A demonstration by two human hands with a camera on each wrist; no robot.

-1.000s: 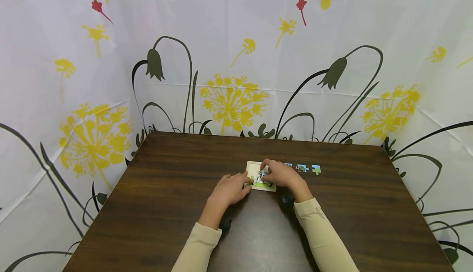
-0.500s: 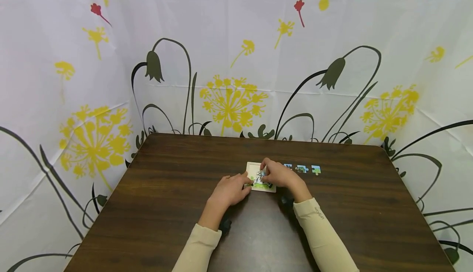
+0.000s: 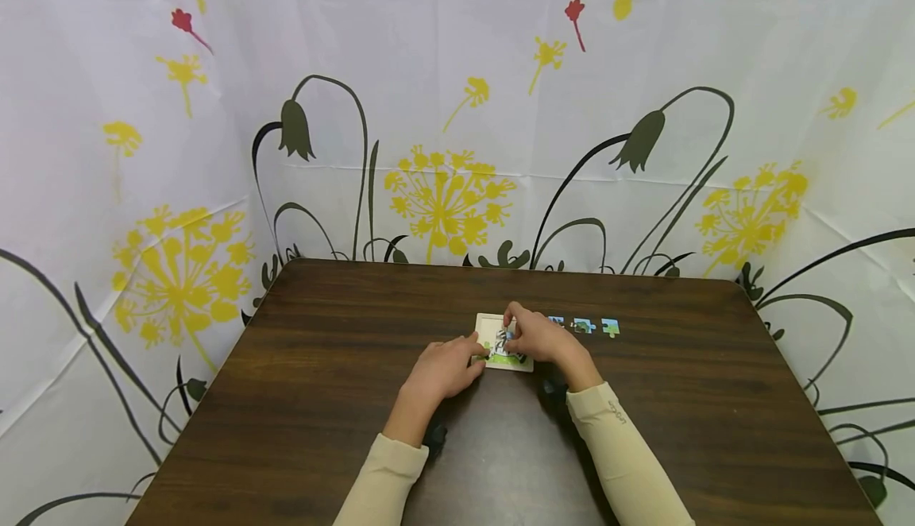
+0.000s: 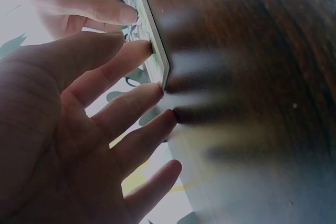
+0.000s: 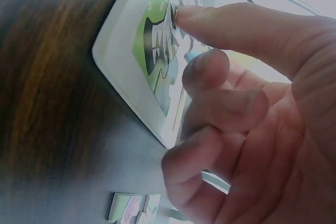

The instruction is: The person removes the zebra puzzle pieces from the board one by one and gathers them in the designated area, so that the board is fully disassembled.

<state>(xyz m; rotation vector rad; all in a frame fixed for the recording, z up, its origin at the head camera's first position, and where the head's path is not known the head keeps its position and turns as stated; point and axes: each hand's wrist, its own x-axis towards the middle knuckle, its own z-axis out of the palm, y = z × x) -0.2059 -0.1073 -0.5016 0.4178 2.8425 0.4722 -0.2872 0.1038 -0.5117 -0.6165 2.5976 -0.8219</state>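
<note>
A small pale-framed jigsaw puzzle board [image 3: 488, 321] lies on the table, with a zebra on green grass partly filled in. My left hand [image 3: 443, 367] touches its left edge with extended fingers; in the left wrist view the index and middle fingertips [image 4: 159, 92] are right at the board's corner. Over the picture, my right hand [image 3: 546, 338] pinches a puzzle piece [image 3: 510, 336] between thumb and index finger, mostly hidden by them. The right wrist view has the thumb tip on the zebra picture [image 5: 160, 40], the other fingers curled.
Several loose puzzle pieces [image 3: 583, 326] lie in a row right of the board, the nearest partly behind the right hand. The dark wooden table [image 3: 322, 335] ends at a flower-printed white curtain [image 3: 443, 49].
Both hands stay almost in the same place, the right fingers still at the zebra picture. The head view has shifted very slightly.
</note>
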